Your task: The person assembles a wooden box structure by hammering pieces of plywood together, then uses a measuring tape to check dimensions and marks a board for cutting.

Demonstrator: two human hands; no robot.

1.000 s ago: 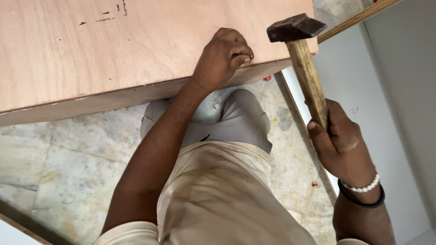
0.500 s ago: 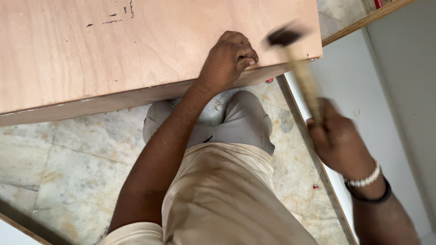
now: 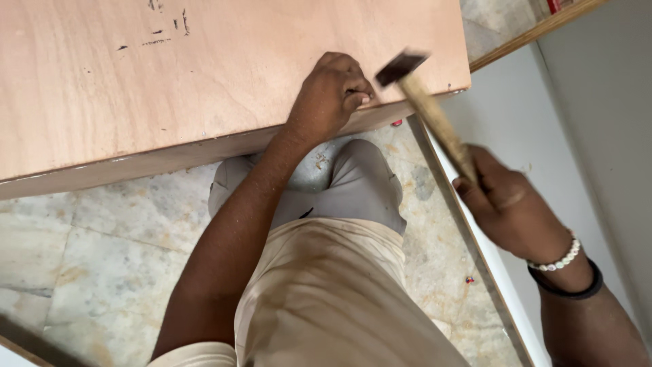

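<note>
The right hand (image 3: 509, 207) was clamped on a wooden-handled hammer (image 3: 424, 109), its dark head blurred and lower than before, just beside the left hand (image 3: 329, 95), whose grip pinched shut on the smooth pale plywood board (image 3: 204, 75).

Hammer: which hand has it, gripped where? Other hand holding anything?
The right hand grips the hammer at the lower end of its wooden handle. The left hand rests on the plywood board, fingertips pinched; anything between them is too small to tell.
</note>
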